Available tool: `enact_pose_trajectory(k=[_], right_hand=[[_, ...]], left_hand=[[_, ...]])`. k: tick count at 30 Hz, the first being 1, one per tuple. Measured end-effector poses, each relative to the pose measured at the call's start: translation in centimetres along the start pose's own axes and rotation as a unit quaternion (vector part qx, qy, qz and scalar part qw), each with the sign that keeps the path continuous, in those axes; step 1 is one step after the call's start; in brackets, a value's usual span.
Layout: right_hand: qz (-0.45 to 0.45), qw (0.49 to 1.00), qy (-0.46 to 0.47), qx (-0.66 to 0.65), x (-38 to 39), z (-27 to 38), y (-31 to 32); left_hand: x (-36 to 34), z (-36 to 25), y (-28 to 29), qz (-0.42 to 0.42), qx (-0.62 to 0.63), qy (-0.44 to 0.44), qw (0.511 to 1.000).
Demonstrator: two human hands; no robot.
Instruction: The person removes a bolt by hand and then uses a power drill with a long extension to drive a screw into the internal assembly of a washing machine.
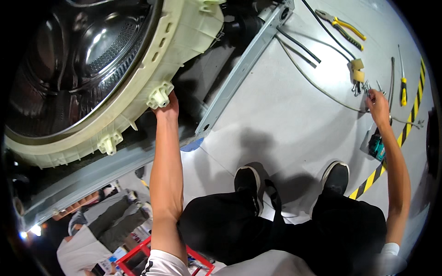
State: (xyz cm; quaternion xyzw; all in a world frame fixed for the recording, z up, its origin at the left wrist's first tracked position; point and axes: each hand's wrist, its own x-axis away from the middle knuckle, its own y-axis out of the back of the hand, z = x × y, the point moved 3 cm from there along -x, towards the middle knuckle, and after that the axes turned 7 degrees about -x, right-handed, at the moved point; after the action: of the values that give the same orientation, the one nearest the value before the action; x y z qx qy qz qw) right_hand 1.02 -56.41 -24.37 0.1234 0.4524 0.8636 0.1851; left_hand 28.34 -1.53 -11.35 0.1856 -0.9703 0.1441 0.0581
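My left hand [169, 108] reaches up to the rim of a cream plastic washing machine tub [159, 48], right beside a screw lug [159, 94]. Its fingers go behind the lug and the rim, so their grip is hidden. Inside the tub sits a shiny steel drum [103, 50]. Far to the right, my right hand [378, 106] is down at the floor with its fingertips pinched together among several loose screws [367, 86]. What lies between those fingertips is too small to make out.
A grey metal cabinet frame [244, 64] surrounds the tub. Yellow-handled pliers [343, 28], a screwdriver [404, 89], a teal power tool [376, 146] and cables [317, 93] lie on the floor beside striped tape [368, 182]. Another person [90, 246] is at lower left, near a red frame [138, 250].
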Motion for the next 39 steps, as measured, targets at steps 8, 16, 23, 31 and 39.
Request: enact_pose_trajectory(k=[8,16,23,31,39], right_hand=[[-0.003,0.993,-0.06,-0.106,0.2,-2.7,0.1],[-0.019,0.993,-0.033,-0.114,0.4,-4.2,-0.3],[-0.025,0.994,-0.043,-0.094,0.6,-3.8,0.8],[-0.027,0.994,-0.056,-0.095,2.1,-1.8,2.9],[-0.041,0.95,-0.192,-0.244,5.0,-1.1,5.1]], left_hand=[[-2.0,0.0,0.3,0.063,-0.241,-0.09,0.964],[-4.7,0.7,1.6,0.072,-0.23,-0.047,0.969],[-4.9,3.4,-2.1,0.196,-0.107,-0.057,0.973],[-4.4,3.7,-4.1,0.19,-0.052,-0.002,0.98],[-0.7,3.0,-6.0,0.179,-0.171,-0.093,0.964]])
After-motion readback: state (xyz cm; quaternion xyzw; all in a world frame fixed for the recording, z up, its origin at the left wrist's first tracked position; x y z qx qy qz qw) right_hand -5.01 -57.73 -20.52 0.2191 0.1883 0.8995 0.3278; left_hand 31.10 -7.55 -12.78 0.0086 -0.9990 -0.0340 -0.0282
